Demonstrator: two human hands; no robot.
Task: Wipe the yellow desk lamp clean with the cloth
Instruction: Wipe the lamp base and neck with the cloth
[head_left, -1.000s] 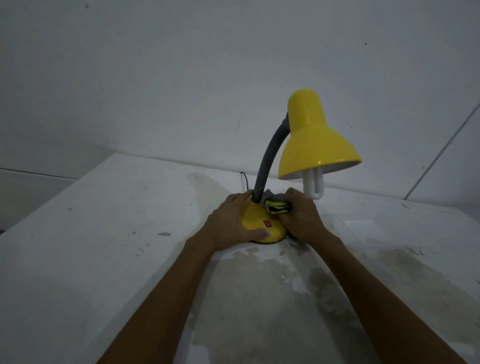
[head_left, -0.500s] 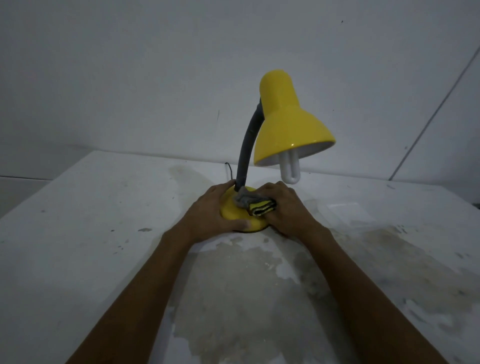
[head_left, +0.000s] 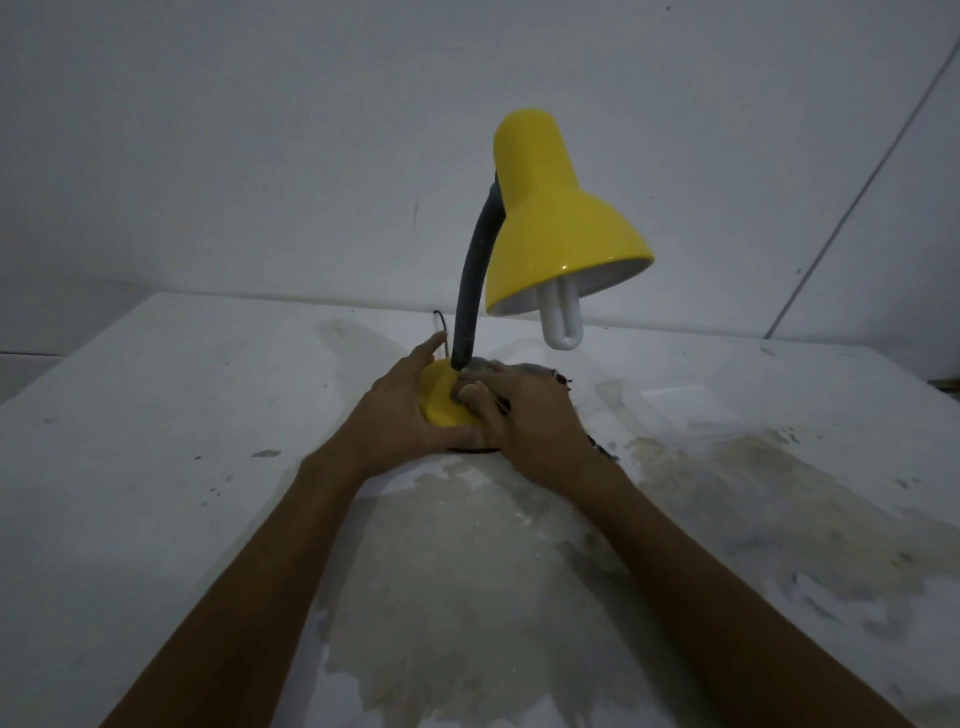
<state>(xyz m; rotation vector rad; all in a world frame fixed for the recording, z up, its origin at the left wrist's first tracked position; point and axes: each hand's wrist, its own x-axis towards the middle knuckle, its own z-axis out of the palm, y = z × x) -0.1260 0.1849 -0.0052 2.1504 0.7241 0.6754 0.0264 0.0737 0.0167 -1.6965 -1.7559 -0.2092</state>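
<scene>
Hands meet at the foot of the yellow desk lamp (head_left: 550, 223), which stands upright toward the far middle of a white, stained table (head_left: 156, 415), close to the wall (head_left: 260, 130). The left hand (head_left: 405, 415) wraps the left side of the round base (head_left: 441, 402), thumb along the near rim and fingers reaching round the back toward a thin dark cord (head_left: 440, 319). The right hand (head_left: 524, 421) lies over the right side of the base with its fingers curled down onto a grey cloth (head_left: 488, 366), pinning it against the base just beside the foot of the dark neck (head_left: 475, 291); most of the cloth is hidden under the palm. The neck curves up to the shade (head_left: 566, 249), which tips rightward, and a white bulb (head_left: 561, 317) pokes out below its rim above the right hand.
</scene>
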